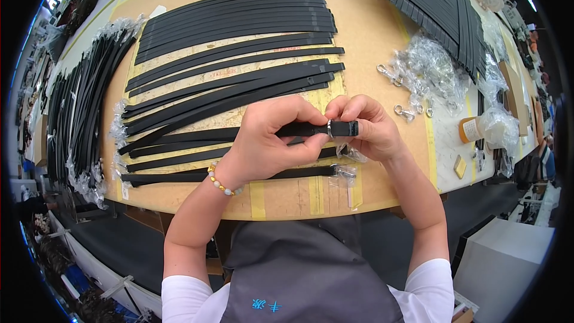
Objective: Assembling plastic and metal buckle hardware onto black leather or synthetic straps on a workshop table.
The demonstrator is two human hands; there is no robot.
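Note:
My left hand (263, 134) pinches a black strap (344, 129) between thumb and forefinger, just left of a silver metal ring (330, 128) around it. From the other side my right hand (373, 131) has thumb and fingers closed at the ring and the strap's short folded end. Beneath my hands, several loose black straps (191, 107) lie roughly side by side on the table. A strap at the near edge ends in a plastic-wrapped metal fitting (345, 172). My fingers partly cover the ring.
A neat row of flat black straps (239, 18) lies farther back. Bundled straps with wrapped ends (89, 101) hang over the table's left side. At right are a plastic bag (436, 69), metal snap hooks (403, 112), a strap stack (430, 3) and an orange-brown jar (470, 130).

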